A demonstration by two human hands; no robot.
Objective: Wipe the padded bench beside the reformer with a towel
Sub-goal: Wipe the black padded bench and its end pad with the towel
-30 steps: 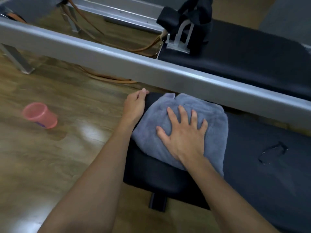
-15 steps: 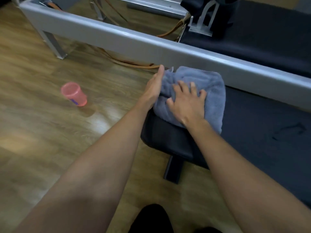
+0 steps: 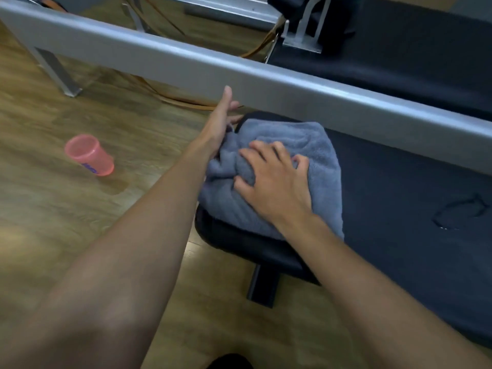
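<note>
A grey-blue terry towel (image 3: 316, 145), folded and rumpled, lies on the left end of a long black padded bench (image 3: 399, 249), covering that end from the near edge almost to the far one. The right hand (image 3: 277, 187) sits on top of the towel. Its fingers (image 3: 300, 159) are spread and curled, the tips dug into the cloth, and the thumb hooks a fold, so the pile bunches into ridges under the palm. The left hand (image 3: 219, 123) is seen edge-on at the towel's left side, touching the cloth there. Its fingers are straight and held close together, pointing up toward the rail. Both bare forearms reach in from the bottom of the view.

Just behind the bench a broad grey metal reformer rail (image 3: 266, 78) runs from upper left down to the right. Beyond it lies the reformer's black padded carriage (image 3: 412, 54), with a pale metal bracket (image 3: 306, 30) standing on its left end. Orange cords (image 3: 186, 102) trail over the wooden plank floor (image 3: 80, 235) under the rail.

On the floor, well to the left of the bench, stands a pink translucent plastic cup (image 3: 89, 155) with a blue print low on its side. A thin wet outline (image 3: 458, 214) glistens on the bench's right part, well apart from the towel. A short black bench leg (image 3: 262, 286) shows below the near edge.
</note>
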